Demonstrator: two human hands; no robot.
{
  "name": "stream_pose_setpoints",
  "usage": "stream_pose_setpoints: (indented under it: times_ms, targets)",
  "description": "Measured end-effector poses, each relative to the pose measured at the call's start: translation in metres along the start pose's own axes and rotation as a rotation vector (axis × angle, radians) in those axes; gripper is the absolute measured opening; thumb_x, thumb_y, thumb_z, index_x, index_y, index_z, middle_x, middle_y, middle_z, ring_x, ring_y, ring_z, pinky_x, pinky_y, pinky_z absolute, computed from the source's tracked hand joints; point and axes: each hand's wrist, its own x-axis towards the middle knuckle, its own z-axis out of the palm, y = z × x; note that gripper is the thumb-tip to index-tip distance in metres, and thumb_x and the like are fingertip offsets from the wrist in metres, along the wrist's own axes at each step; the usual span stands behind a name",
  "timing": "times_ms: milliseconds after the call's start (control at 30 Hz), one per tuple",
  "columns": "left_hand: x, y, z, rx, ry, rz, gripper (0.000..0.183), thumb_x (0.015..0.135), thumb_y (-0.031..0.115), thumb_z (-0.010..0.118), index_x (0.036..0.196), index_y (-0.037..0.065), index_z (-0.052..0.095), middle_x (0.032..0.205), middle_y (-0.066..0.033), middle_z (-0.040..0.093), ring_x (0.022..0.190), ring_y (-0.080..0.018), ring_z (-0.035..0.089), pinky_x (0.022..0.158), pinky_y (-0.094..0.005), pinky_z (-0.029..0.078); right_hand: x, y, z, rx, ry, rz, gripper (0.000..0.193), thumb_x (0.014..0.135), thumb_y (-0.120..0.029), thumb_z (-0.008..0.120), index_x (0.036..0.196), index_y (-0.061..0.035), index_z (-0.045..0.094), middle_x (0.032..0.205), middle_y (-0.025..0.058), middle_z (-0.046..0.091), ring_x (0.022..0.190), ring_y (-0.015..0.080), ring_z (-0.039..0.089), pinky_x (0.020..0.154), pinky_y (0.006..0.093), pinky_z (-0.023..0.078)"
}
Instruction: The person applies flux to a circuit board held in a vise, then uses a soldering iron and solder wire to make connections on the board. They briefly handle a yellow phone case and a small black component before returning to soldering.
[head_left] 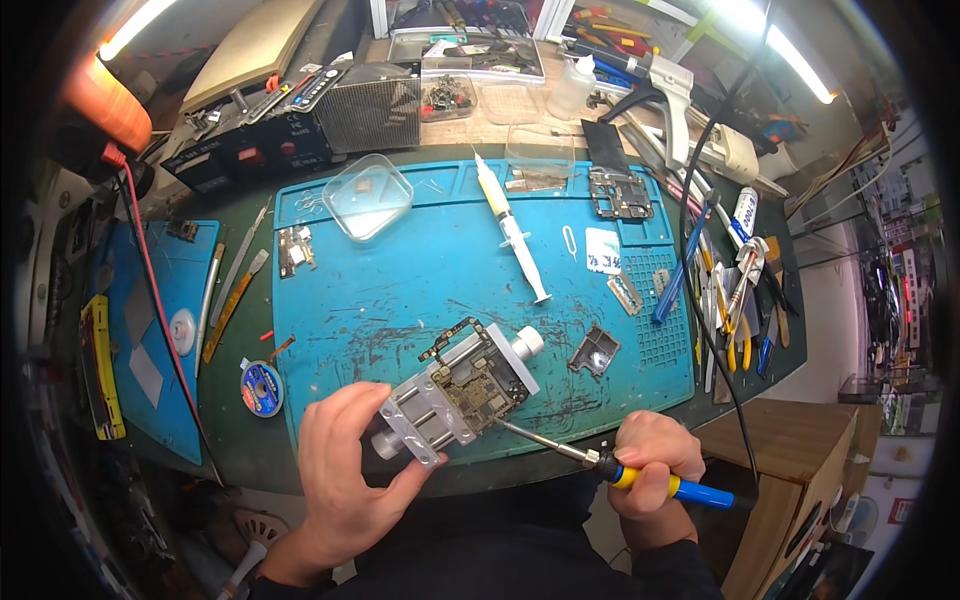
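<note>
My left hand (345, 475) grips the near left end of a silver metal clamp holder (412, 413), thumb below and fingers above. Held in the clamp's jaws is a dark circuit board (478, 388), tilted, with an open frame part sticking out at its upper left. In my right hand (655, 462) is a soldering iron (550, 443) with a yellow and blue handle, the fingers closed round it. The iron's tip is at the board's lower right edge; whether it touches cannot be made out. A small dark metal-lined piece (595, 352) lies on the mat to the right.
A blue work mat (350, 300) covers the bench. On it lie a syringe (510, 230), a clear plastic box (368, 197), another circuit board (622, 193) and a razor blade (625, 294). Solder wire (262, 388) sits left; a black cable (715, 330) hangs at right beside several tools.
</note>
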Motion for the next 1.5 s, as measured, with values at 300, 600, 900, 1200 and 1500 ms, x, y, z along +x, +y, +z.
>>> stream_pose_setpoints:
  times_ms: [300,600,900,1200,1500]
  targets:
    - [-0.001,-0.001,0.0,0.017,-0.007,0.008,0.078,0.062,0.011,0.091,0.129,0.001,0.053,0.119,-0.017,0.06,0.097,-0.0322,0.057,0.082,-0.04,0.046,0.002,0.0,0.0,-0.002,-0.04,-0.053,0.018,0.094,-0.02,0.067,0.087,-0.0039,0.067,0.062,0.0013,0.06,0.046,0.0136,0.054,0.045,0.0272,0.041]
    - [-0.001,-0.001,0.0,0.025,-0.013,0.002,0.078,0.062,0.013,0.091,0.129,0.001,0.053,0.12,-0.0169,0.06,0.098,-0.0322,0.057,0.082,-0.0401,0.046,0.005,0.002,0.001,-0.007,-0.091,-0.107,0.015,0.093,-0.017,0.067,0.087,-0.0035,0.068,0.061,0.0008,0.06,0.045,0.0126,0.054,0.043,0.0256,0.04]
    - [0.001,0.0,-0.002,0.051,-0.014,0.019,0.071,0.062,0.007,0.089,0.124,0.0,0.055,0.12,-0.0166,0.058,0.099,-0.029,0.057,0.078,-0.0356,0.049,0.006,0.001,0.001,0.027,-0.096,-0.067,0.015,0.092,-0.018,0.069,0.088,-0.0031,0.069,0.061,0.0012,0.06,0.046,0.0132,0.056,0.044,0.026,0.042]
    - [0.001,0.001,0.0,0.044,-0.011,0.003,0.076,0.064,0.015,0.091,0.128,0.0,0.054,0.119,-0.0163,0.061,0.1,-0.0326,0.058,0.084,-0.0406,0.046,0.008,0.002,0.002,0.033,-0.089,-0.058,0.019,0.093,-0.021,0.069,0.088,-0.0028,0.069,0.061,0.0017,0.059,0.047,0.0145,0.057,0.045,0.0267,0.042]
    - [0.007,0.003,-0.003,0.044,-0.007,0.003,0.071,0.067,0.004,0.083,0.132,-0.002,0.055,0.122,-0.016,0.061,0.105,-0.0318,0.057,0.089,-0.0389,0.047,-0.005,0.009,0.003,0.06,0.084,0.055,0.037,0.098,-0.039,0.062,0.098,-0.0023,0.057,0.082,0.0091,0.056,0.063,0.0147,0.05,0.059,0.0277,0.042]
